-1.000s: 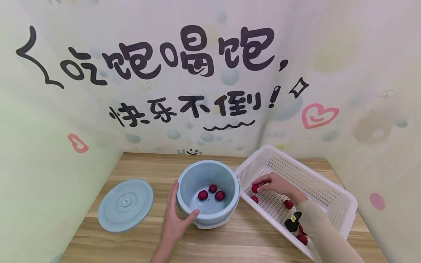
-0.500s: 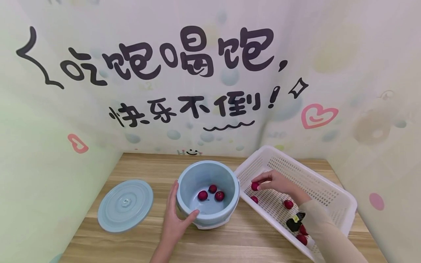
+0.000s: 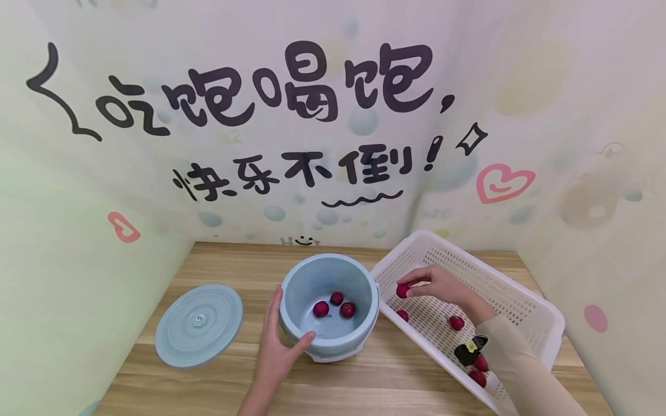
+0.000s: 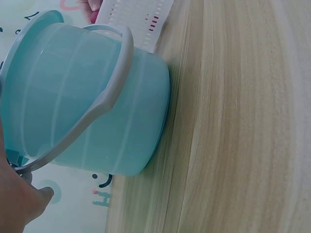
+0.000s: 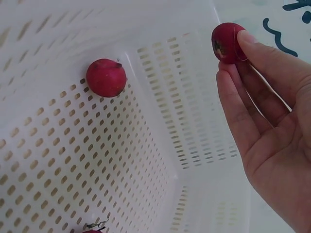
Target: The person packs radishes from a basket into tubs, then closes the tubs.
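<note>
My left hand [image 3: 278,346] holds the light blue bucket [image 3: 329,344] at its near left side, fingers along the outside and thumb at the rim. Several red radishes lie inside, one being a radish [image 3: 347,310] at the right of the bottom. In the left wrist view the bucket's grey handle [image 4: 104,99] hangs down against its wall. Over the white basket [image 3: 481,254], my right hand [image 3: 442,292] pinches a red radish [image 5: 227,42] between thumb and fingertips. Another radish [image 5: 106,77] sits below it on the basket's perforated bottom.
The round blue lid [image 3: 199,325] lies on the wooden table [image 3: 250,260] left of the bucket. More radishes, among them one radish [image 3: 456,323], lie in the basket near my right forearm. A printed wall [image 3: 312,219] rises behind the table.
My right hand has risen slightly with the pinched radish, away from the basket's bottom. The left hand, bucket and lid have stayed in place.
</note>
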`<state>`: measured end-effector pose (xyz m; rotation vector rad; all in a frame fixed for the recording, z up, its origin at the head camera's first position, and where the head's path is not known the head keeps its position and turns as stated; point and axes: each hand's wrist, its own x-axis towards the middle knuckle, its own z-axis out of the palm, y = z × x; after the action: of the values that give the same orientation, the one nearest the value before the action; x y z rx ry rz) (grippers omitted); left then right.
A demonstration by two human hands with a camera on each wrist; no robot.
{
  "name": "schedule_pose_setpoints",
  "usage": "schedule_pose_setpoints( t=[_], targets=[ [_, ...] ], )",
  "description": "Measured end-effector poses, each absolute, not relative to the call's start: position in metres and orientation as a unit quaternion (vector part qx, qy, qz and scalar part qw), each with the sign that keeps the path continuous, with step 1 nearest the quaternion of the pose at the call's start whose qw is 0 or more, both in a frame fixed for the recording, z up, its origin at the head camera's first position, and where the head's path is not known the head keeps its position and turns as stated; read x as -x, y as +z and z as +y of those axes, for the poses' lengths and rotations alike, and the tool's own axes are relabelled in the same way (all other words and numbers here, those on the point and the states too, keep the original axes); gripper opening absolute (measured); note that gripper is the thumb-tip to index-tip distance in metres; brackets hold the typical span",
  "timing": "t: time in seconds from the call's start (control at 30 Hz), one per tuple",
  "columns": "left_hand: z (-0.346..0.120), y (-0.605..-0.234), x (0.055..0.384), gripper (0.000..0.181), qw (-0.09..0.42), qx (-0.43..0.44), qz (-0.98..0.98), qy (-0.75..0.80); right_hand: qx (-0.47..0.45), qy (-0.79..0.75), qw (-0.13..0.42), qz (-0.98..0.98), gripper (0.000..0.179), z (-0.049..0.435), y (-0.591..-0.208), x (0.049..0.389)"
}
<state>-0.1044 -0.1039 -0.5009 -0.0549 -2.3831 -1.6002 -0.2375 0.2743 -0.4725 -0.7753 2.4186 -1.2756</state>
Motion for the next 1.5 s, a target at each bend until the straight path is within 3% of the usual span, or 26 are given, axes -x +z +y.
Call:
schedule_pose_setpoints(
  t=[1.5],
  targets=[
    [-0.103, -0.499, 0.104, 0.105, 0.130, 0.013, -0.825, -0.550, 0.335, -0.478, 0.147, 0.799, 0.033, 0.232, -0.422, 0.220]
  ],
)
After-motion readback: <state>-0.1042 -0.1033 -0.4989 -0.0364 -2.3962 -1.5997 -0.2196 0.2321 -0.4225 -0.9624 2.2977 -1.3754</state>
